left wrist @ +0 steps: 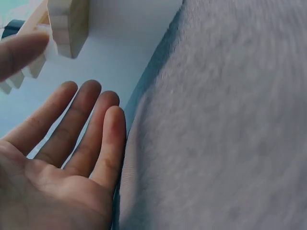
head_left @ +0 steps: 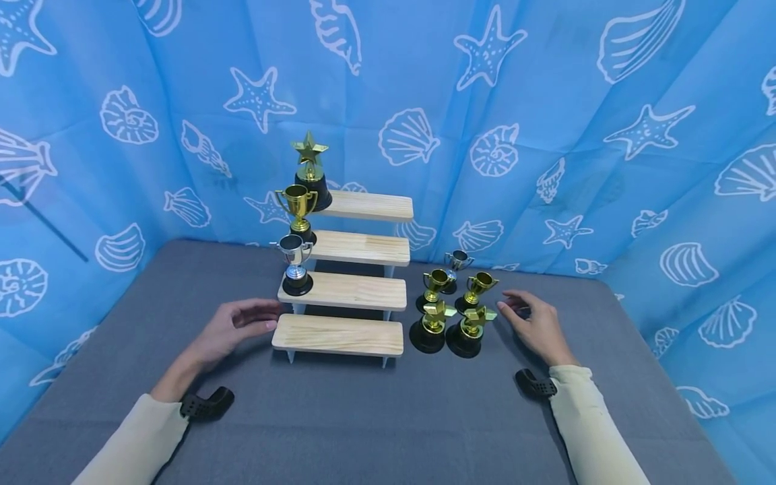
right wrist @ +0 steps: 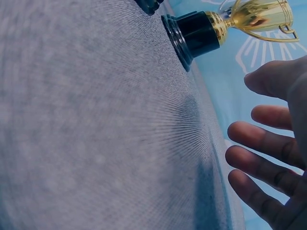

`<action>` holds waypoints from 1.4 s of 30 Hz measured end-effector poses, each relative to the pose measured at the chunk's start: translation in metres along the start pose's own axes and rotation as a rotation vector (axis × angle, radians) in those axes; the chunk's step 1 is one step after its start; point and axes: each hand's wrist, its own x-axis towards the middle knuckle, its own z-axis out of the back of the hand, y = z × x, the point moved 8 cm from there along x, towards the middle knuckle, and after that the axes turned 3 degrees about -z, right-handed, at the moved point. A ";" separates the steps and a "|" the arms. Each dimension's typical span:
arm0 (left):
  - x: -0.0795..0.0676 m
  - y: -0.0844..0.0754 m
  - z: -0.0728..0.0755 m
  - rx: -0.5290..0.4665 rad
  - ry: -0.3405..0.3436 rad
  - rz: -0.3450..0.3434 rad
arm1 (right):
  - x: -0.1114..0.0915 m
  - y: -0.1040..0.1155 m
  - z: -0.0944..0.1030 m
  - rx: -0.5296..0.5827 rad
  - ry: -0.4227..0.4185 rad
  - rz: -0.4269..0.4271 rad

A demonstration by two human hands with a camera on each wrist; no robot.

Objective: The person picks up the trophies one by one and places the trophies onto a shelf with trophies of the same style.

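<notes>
My left hand is beside the left end of the lowest step of a wooden stepped stand, its fingers relaxed and holding nothing. In the left wrist view, the fingers are spread loosely below the stand's boards. To the right of the trophies, my right hand is open with nothing in it. The nearest trophy to it is a gold cup, upright on a black base. On the stand's left side, from the top step down, are a gold star trophy, a gold cup trophy and a silver cup trophy.
Right of the stand, a group of trophies stands on the grey cloth table: a silver cup, two gold cups and two gold star trophies. A blue shell-patterned curtain hangs behind the table.
</notes>
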 end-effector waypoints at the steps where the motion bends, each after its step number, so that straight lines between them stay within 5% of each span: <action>1: 0.000 0.000 -0.001 -0.023 0.007 -0.003 | 0.000 0.000 0.000 0.000 0.003 -0.003; 15: -0.008 -0.006 -0.011 -0.301 0.135 -0.094 | 0.001 0.000 -0.001 -0.001 0.015 0.006; 32: -0.008 0.003 -0.016 -0.324 0.161 -0.034 | 0.002 0.003 0.003 0.021 0.049 0.014; 36: -0.008 0.005 -0.016 -0.318 0.155 -0.018 | 0.001 0.006 0.002 0.073 0.147 0.012; 42: -0.008 0.005 -0.017 -0.310 0.148 0.000 | -0.006 0.013 -0.004 0.310 0.376 -0.034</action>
